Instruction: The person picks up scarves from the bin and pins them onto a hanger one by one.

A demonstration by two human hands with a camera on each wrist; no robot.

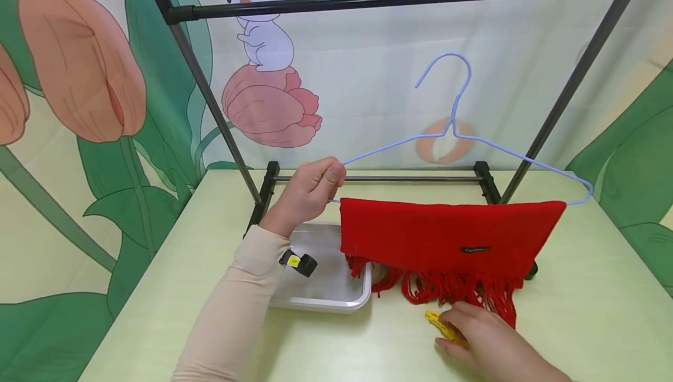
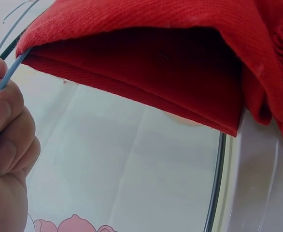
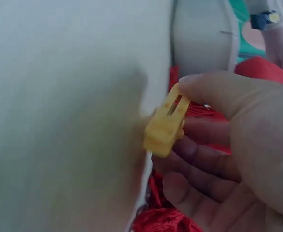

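My left hand (image 1: 310,192) grips one end of a blue clothes hanger (image 1: 453,119), its fingers curled round the wire. Over the hanger's lower bar drapes a folded red scarf (image 1: 447,227), its fringe hanging at the bottom and a small dark label on its front. In the left wrist view the scarf (image 2: 132,82) shows a gap between its layers. Low on the right, my right hand (image 1: 486,341) pinches a yellow clothespin (image 3: 165,128) between thumb and fingers, just below the fringe.
A black garment rack (image 1: 368,2) stands behind the hanger, its top rail above the hook. On the pale table (image 1: 173,312), a white tray (image 1: 321,303) sits partly behind the scarf. A printed curtain (image 1: 357,90) covers the background.
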